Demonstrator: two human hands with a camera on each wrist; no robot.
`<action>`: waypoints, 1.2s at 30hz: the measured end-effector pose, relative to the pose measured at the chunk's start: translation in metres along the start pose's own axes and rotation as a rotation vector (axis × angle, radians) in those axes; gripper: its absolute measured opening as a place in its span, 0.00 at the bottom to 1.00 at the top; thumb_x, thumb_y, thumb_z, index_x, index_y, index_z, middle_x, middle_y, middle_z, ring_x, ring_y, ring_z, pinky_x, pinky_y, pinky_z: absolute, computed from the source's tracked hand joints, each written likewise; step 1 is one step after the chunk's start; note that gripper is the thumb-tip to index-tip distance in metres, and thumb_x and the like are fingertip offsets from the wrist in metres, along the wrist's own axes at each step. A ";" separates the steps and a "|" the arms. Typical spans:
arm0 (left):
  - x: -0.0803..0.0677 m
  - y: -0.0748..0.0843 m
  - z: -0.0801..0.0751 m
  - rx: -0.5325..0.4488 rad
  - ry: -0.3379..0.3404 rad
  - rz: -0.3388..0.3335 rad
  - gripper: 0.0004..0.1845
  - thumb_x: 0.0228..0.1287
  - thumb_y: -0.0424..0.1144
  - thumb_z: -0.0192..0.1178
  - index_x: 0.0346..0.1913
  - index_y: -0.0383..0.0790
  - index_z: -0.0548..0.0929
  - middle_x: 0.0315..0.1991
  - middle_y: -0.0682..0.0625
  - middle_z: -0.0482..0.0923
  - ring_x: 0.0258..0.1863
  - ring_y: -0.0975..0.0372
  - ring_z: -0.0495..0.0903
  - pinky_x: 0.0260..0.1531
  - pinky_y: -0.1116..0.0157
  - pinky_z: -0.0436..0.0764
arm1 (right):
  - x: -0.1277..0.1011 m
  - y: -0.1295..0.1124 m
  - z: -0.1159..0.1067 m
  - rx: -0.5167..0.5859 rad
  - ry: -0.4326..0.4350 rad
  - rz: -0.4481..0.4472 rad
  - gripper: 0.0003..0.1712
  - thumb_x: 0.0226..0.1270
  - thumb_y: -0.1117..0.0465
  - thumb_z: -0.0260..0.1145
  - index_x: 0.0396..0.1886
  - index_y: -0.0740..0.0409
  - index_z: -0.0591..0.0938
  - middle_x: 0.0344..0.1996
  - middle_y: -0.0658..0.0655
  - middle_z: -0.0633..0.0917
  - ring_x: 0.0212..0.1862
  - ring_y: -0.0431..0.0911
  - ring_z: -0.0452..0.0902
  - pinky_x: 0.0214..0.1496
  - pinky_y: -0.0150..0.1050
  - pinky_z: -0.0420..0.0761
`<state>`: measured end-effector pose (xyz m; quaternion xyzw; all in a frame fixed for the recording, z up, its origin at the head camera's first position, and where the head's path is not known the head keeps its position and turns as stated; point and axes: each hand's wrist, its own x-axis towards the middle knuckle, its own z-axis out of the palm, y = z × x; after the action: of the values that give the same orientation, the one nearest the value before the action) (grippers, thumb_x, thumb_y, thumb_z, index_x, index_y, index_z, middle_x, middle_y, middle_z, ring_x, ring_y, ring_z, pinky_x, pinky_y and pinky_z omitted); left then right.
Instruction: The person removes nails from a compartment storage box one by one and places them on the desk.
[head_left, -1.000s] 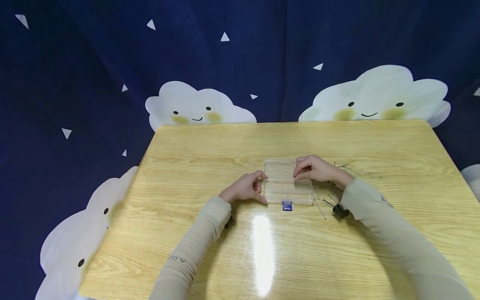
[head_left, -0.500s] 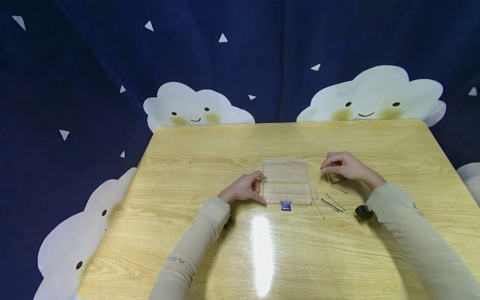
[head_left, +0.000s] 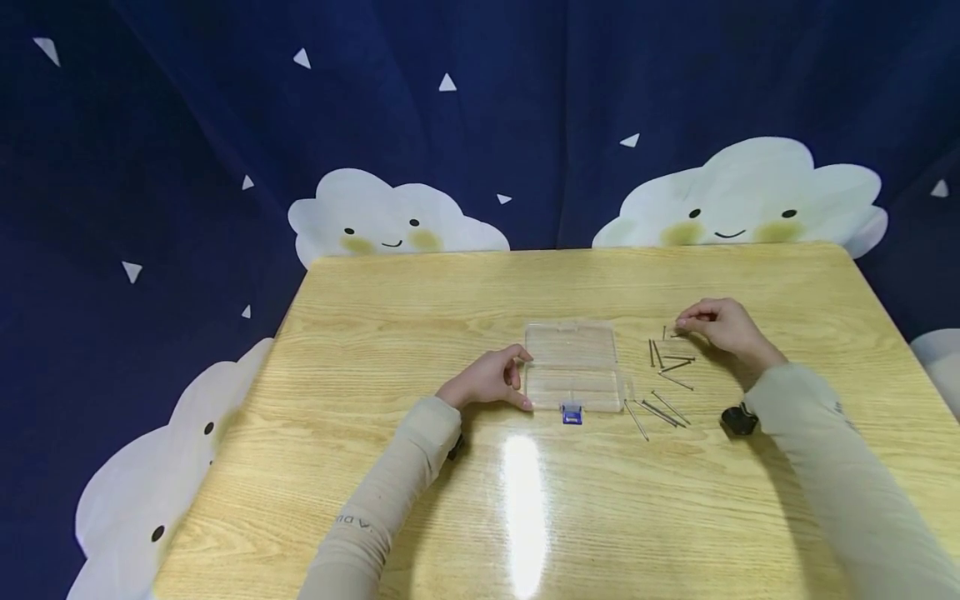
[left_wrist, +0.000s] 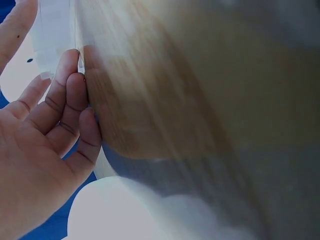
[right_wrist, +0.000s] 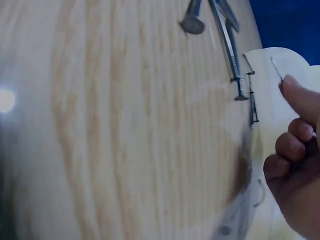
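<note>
A clear plastic box (head_left: 572, 346) lies opened flat on the table, with a blue latch (head_left: 572, 414) on its front edge. My left hand (head_left: 491, 377) holds the box's left side, thumb at the front corner and forefinger near the hinge. Several metal nails (head_left: 660, 354) lie scattered right of the box. At the far end of these nails is my right hand (head_left: 723, 327), thumb and forefinger together. In the right wrist view, a thin nail (right_wrist: 276, 69) sticks out from the tip of my right thumb (right_wrist: 295, 92); the forefinger is mostly hidden.
The wooden table (head_left: 397, 317) runs back to a dark blue curtain (head_left: 480, 108) with white clouds. Several more nails (head_left: 663, 411) lie near the box's front right corner. A black device (head_left: 738, 419) sits at my right wrist.
My right hand has moved right from over the box to the far side of the scattered nails, uncovering them. My left hand and the box have stayed in place.
</note>
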<state>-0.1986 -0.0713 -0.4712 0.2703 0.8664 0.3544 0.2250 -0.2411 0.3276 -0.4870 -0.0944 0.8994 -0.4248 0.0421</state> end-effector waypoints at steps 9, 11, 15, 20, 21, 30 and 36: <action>0.006 0.005 0.001 0.014 -0.024 0.022 0.37 0.42 0.41 0.74 0.56 0.36 0.69 0.28 0.44 0.77 0.23 0.65 0.70 0.30 0.71 0.71 | -0.005 0.008 -0.001 -0.167 0.009 0.048 0.18 0.63 0.55 0.61 0.39 0.69 0.82 0.34 0.64 0.82 0.32 0.49 0.73 0.33 0.41 0.72; 0.007 0.007 0.001 0.017 -0.034 0.022 0.37 0.42 0.41 0.73 0.56 0.35 0.68 0.29 0.44 0.76 0.24 0.64 0.71 0.30 0.71 0.72 | -0.008 0.005 -0.004 -0.168 0.005 0.072 0.20 0.65 0.54 0.60 0.41 0.69 0.81 0.33 0.64 0.81 0.30 0.48 0.72 0.31 0.41 0.72; 0.009 0.007 0.000 0.039 -0.048 0.022 0.38 0.44 0.43 0.72 0.59 0.35 0.67 0.29 0.46 0.76 0.25 0.65 0.70 0.32 0.70 0.72 | -0.019 -0.004 -0.010 -0.137 0.024 0.106 0.23 0.67 0.52 0.56 0.46 0.70 0.78 0.29 0.63 0.80 0.21 0.48 0.70 0.24 0.39 0.69; 0.011 0.003 -0.001 0.055 -0.042 0.024 0.39 0.46 0.43 0.71 0.61 0.35 0.66 0.30 0.46 0.76 0.27 0.64 0.71 0.34 0.70 0.72 | -0.033 -0.020 -0.009 -0.163 0.086 0.009 0.19 0.67 0.56 0.57 0.44 0.69 0.80 0.33 0.64 0.79 0.25 0.47 0.69 0.26 0.38 0.69; 0.011 0.002 -0.001 0.056 -0.040 0.026 0.39 0.47 0.43 0.71 0.62 0.35 0.65 0.31 0.46 0.76 0.27 0.64 0.71 0.35 0.70 0.72 | -0.035 -0.022 -0.007 -0.174 0.098 -0.015 0.18 0.66 0.57 0.58 0.43 0.69 0.80 0.33 0.63 0.79 0.26 0.47 0.68 0.27 0.38 0.68; 0.010 -0.005 0.000 0.038 0.004 0.036 0.45 0.47 0.41 0.71 0.67 0.34 0.58 0.32 0.48 0.76 0.31 0.63 0.73 0.38 0.69 0.73 | -0.052 -0.035 0.008 -0.198 0.166 -0.110 0.12 0.62 0.61 0.62 0.39 0.65 0.83 0.28 0.56 0.77 0.28 0.44 0.67 0.27 0.35 0.67; -0.005 -0.004 -0.002 0.006 0.055 0.036 0.45 0.52 0.42 0.67 0.69 0.35 0.54 0.40 0.44 0.76 0.40 0.57 0.76 0.46 0.63 0.74 | -0.064 -0.045 0.013 -0.217 0.203 -0.161 0.13 0.59 0.64 0.64 0.41 0.68 0.81 0.28 0.60 0.78 0.29 0.47 0.70 0.29 0.39 0.71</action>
<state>-0.1973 -0.0783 -0.4718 0.2769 0.8683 0.3631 0.1939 -0.1699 0.3030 -0.4608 -0.1268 0.9290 -0.3347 -0.0938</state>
